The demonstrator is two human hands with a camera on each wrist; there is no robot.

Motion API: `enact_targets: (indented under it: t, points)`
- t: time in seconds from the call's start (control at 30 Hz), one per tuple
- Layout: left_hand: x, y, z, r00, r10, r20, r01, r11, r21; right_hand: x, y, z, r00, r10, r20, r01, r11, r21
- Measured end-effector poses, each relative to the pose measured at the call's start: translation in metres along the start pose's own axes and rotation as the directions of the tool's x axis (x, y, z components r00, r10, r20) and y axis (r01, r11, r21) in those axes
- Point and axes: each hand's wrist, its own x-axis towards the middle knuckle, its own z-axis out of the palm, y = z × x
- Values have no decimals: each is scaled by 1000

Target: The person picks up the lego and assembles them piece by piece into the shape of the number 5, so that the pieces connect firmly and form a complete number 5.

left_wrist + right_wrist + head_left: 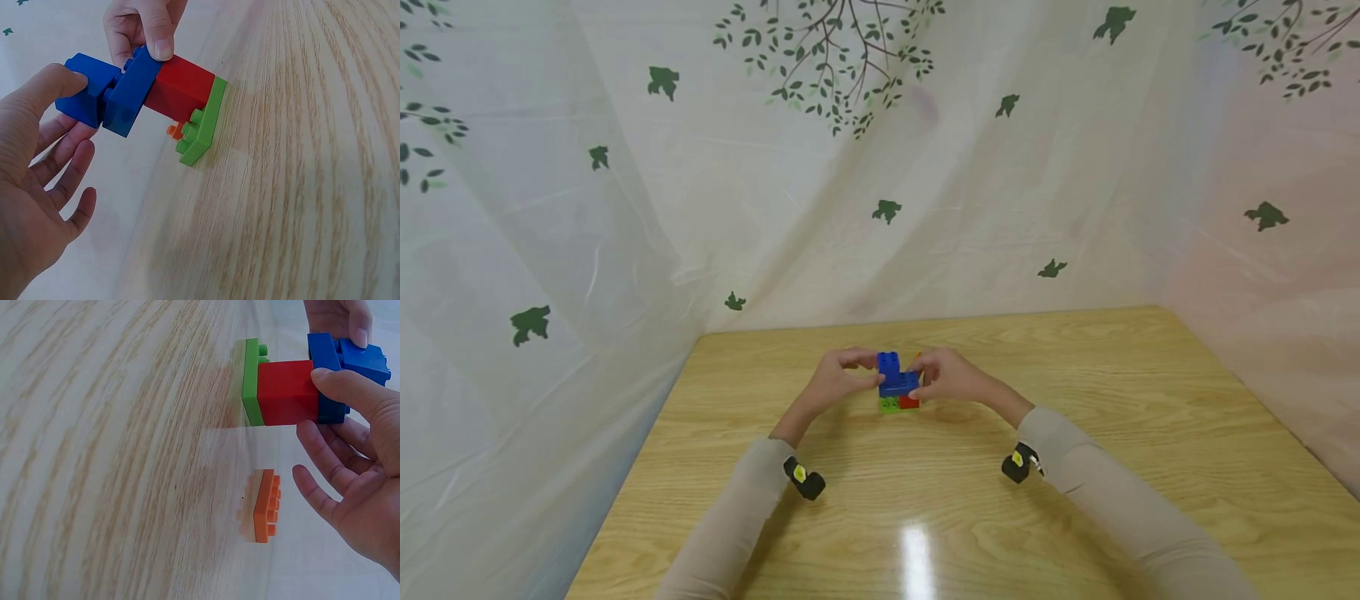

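1. My left hand (37, 187) pinches the small blue block (84, 87) on top of the block tower (898, 385); its other fingers are loose.
2. My right hand (356, 481) pinches the tower's big blue block (326, 369).
3. The tower stands on the table (1075, 517).
4. An orange block (265, 505) lies just beside the tower.

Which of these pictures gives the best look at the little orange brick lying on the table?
The right wrist view: the orange brick lies alone on the table, studs showing, apart from the stack. The left wrist view shows only a sliver behind the green plate. The head view shows just a speck.
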Motion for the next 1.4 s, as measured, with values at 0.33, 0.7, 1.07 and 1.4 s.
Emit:
enact_targets:
  t: [0.33, 0.7, 1.07, 1.4]
  points:
    - [0, -3, -1, 1000, 8, 11, -8, 1000, 2, 0, 1, 0, 1000, 13, 1, -13, 1000, -3]
    - [-2, -3, -1, 999, 42, 25, -42, 999, -8, 3, 3, -1, 1000, 27, 11, -27, 1000, -13]
    - [-1, -4, -1, 999, 43, 21, -43, 999, -5, 2, 0, -2, 999, 36, 2, -36, 999, -38]
    - [1, -6, 0, 999, 31, 15, -30, 999, -17, 4, -1, -3, 999, 32, -5, -32, 999, -36]
